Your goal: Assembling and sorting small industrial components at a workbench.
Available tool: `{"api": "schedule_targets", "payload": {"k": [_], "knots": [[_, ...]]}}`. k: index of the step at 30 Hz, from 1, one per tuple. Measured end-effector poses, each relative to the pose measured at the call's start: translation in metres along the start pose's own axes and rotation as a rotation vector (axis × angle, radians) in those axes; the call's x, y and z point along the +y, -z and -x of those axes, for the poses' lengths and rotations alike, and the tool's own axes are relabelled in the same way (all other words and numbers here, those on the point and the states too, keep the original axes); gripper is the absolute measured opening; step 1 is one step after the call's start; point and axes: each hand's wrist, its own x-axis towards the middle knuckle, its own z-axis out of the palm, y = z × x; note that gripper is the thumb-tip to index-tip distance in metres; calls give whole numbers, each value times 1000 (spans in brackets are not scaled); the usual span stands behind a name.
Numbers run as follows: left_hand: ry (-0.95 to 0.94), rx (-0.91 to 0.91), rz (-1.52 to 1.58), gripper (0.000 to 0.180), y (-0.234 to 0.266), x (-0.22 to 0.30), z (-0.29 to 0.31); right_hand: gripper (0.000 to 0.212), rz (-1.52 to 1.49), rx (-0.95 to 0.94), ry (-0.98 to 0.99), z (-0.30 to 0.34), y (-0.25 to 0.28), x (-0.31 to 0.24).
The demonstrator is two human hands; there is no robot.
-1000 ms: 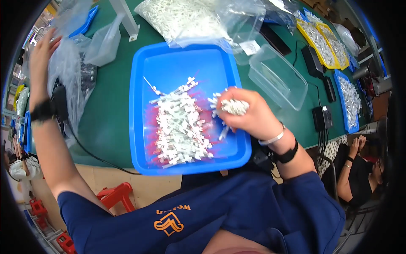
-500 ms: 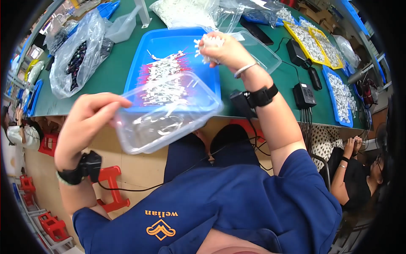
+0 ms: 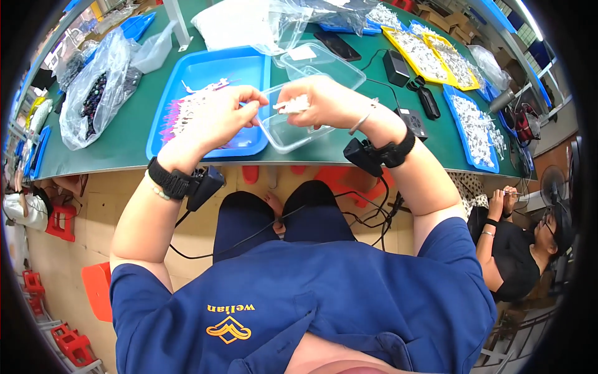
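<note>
The right hand (image 3: 333, 105) is closed round white pieces (image 3: 298, 105); the left hand (image 3: 217, 118), apart from it, curls beside the clear container (image 3: 288, 141), grip unclear. That container has swung forward to beneath the right hand, bringing the pieces over it.

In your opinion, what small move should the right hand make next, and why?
Probably the right hand should lower the white pieces into the nearer clear container: it grips them just over that container's far part, and the left hand's fingertips are at the rim, seemingly ready to steady it.
</note>
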Motion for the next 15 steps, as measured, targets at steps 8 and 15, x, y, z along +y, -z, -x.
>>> {"api": "schedule_targets", "payload": {"k": [8,15], "knots": [[-95,-96,306,26,-19,-8,-32,51,164,-18,44,-1,0,36],[-89,34,46,33,-2,-23,-35,39,163,71,31,11,-18,40]]}}
